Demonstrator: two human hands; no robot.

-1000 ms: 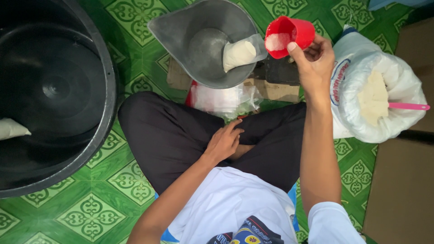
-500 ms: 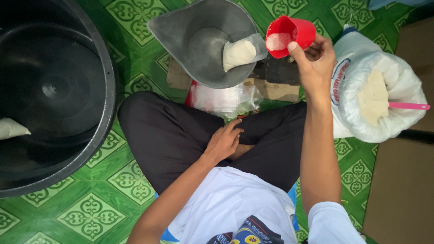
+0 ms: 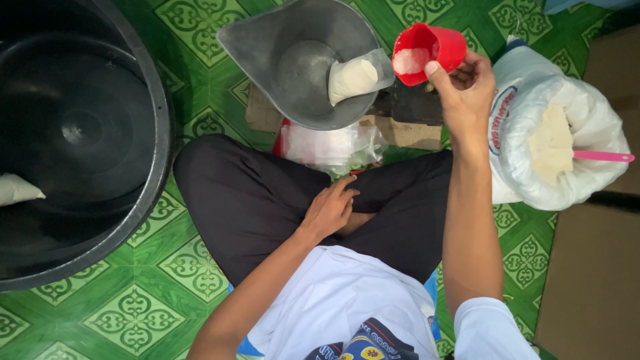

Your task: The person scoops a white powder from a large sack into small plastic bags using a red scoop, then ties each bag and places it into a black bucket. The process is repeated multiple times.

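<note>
My right hand (image 3: 463, 87) holds a red plastic cup (image 3: 427, 52) tilted on its side, with white powder inside, next to a small clear bag of white powder (image 3: 353, 79). That bag lies in a grey metal scale pan (image 3: 280, 60). My left hand (image 3: 330, 210) rests on my crossed legs in black trousers (image 3: 253, 200), fingers loosely apart, holding nothing. A big white sack (image 3: 560, 143) of pale powder stands open at the right, with a pink handle (image 3: 603, 157) sticking out of it.
A large black tub (image 3: 80, 133) fills the left side, with one filled white bag (image 3: 19, 190) inside it. A pile of empty clear plastic bags (image 3: 333, 147) lies under the pan. Green patterned floor (image 3: 133, 313) surrounds me; brown cardboard (image 3: 593, 280) lies at the right.
</note>
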